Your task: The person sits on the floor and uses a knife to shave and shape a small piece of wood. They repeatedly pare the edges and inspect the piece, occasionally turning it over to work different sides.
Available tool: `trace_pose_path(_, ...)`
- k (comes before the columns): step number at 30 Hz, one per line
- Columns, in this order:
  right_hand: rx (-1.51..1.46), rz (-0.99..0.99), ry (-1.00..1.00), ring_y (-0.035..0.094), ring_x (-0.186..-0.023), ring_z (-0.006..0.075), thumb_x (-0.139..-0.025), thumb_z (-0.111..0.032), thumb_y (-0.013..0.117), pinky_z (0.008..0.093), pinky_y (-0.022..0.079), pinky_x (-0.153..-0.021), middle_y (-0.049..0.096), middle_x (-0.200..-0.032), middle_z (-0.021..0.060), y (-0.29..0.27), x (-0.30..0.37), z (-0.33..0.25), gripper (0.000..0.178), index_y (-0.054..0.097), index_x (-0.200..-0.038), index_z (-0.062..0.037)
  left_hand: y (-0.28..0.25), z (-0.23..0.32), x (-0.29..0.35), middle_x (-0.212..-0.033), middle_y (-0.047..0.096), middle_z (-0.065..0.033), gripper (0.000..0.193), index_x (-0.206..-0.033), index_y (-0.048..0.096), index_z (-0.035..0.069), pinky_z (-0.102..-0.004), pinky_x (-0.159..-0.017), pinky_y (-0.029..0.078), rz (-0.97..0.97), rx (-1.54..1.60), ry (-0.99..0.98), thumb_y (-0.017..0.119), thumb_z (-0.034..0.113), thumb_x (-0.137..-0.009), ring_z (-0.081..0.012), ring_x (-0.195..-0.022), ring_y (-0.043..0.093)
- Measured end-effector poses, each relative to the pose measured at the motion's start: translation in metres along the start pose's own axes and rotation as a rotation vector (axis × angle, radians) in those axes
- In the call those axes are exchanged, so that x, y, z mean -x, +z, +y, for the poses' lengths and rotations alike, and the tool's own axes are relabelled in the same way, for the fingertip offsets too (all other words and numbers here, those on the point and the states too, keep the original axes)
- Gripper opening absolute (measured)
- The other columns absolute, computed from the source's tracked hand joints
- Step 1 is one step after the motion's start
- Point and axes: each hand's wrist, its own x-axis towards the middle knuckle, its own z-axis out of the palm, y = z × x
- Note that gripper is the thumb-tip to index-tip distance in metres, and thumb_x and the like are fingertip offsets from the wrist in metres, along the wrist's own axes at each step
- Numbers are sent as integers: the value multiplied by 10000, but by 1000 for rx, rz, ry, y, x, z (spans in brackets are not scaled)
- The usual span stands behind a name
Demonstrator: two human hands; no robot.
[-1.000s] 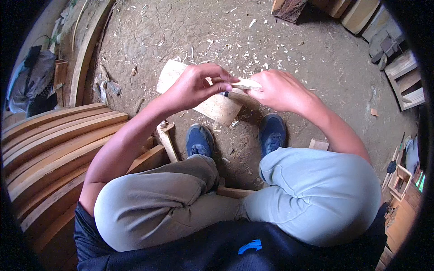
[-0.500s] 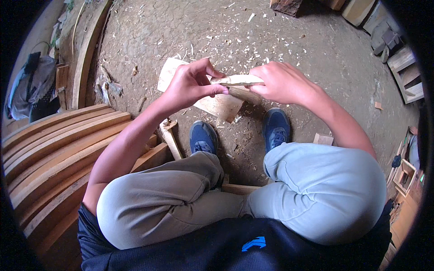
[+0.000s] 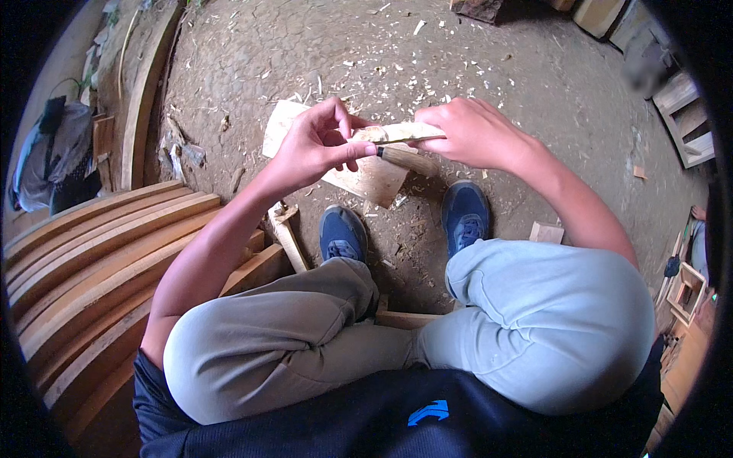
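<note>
Between my hands is a short pale piece of wood [image 3: 401, 133], raised above a wood block. My left hand [image 3: 313, 145] is closed on its left end, with fingers curled and thumb below. My right hand [image 3: 477, 136] grips the other end, its fingers wrapped round it. A dark line runs along the wood's lower edge. Just under it shows a round wooden tool handle [image 3: 411, 160] with a dark collar beside my left thumb; its blade or head is hidden, and I cannot tell whether a hand touches it. The pale wood block [image 3: 374, 183] lies on the ground beneath.
Wood shavings [image 3: 397, 69] litter the dirt floor. Long curved timbers [image 3: 107, 252] are stacked at my left. A pale wooden piece with a knobbed top [image 3: 286, 233] is beside my left shoe [image 3: 342, 233]. Wooden frames [image 3: 691, 126] stand at the far right; part of another person shows at the right edge.
The pale piece of wood has turned slightly in my hands, showing more of its lower edge. My left fingers have curled in more, and the tool handle is more exposed.
</note>
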Motion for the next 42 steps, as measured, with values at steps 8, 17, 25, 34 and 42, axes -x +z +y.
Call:
trace_pose_path(8,47,81,-121,675,-717,322,-845,-316,661,438,528,-629,669,-748,127,3,0,2,212,653,-866,-105,8,8,-5,-782,608,-64,397,-1149,540,44,-269,-578,484,-262,-40,-258,415,402,-1028,-132,-648,611)
trace_pose_path(17,118,260,-459,683,-680,288,-848,-277,636,404,563,-580,652,-762,106,17,-8,0,263,579,-983,-59,31,9,5,-624,469,-6,417,-1050,580,11,-250,-471,383,-43,-61,-253,396,386,-1040,-96,-510,458)
trace_pose_path(25,105,154,-310,685,-728,317,-928,-501,491,458,539,-613,658,-741,126,6,12,-1,436,599,-1030,-91,45,7,1,-605,432,17,436,-1039,554,36,-224,-448,309,-42,-97,-190,403,444,-1029,-57,-483,389)
trace_pose_path(34,1,145,-259,692,-761,342,-910,-517,528,463,550,-664,689,-790,149,10,13,-1,437,663,-1076,-135,45,6,5,-613,458,10,457,-1080,552,31,-224,-459,337,0,-63,-237,430,467,-1014,-66,-484,411)
trace_pose_path(42,-114,197,-265,692,-804,346,-889,-484,581,468,538,-748,690,-811,159,10,13,-1,406,680,-1093,-146,18,-4,5,-619,426,31,376,-930,546,64,-228,-448,321,-46,-143,-159,469,423,-1008,-64,-505,419)
